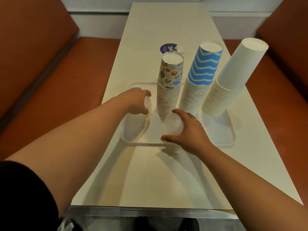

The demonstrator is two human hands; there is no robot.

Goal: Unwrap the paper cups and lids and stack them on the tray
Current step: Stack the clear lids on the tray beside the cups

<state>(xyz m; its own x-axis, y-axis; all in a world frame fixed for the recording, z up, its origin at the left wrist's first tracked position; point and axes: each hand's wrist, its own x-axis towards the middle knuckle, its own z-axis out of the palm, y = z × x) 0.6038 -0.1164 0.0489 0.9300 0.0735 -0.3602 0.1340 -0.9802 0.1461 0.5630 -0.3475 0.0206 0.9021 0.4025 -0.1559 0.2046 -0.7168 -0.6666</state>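
Observation:
Three upside-down stacks of paper cups stand on the white tray (223, 140): a patterned stack (169, 90), a blue zigzag stack (198, 87) and a plain white stack (228, 84). At the tray's left end stands a stack of clear plastic lids (133, 127). My left hand (136, 100) grips the top of that lid stack. My right hand (188, 130) holds a second bunch of clear lids (171, 127) over the tray's front edge, just in front of the patterned cups.
The tray lies on a long cream table (150, 177) between two orange-brown bench seats (50, 90). A round purple sticker (168, 48) lies on the table behind the cups. Crumpled clear wrap (66, 224) shows below the table's near edge.

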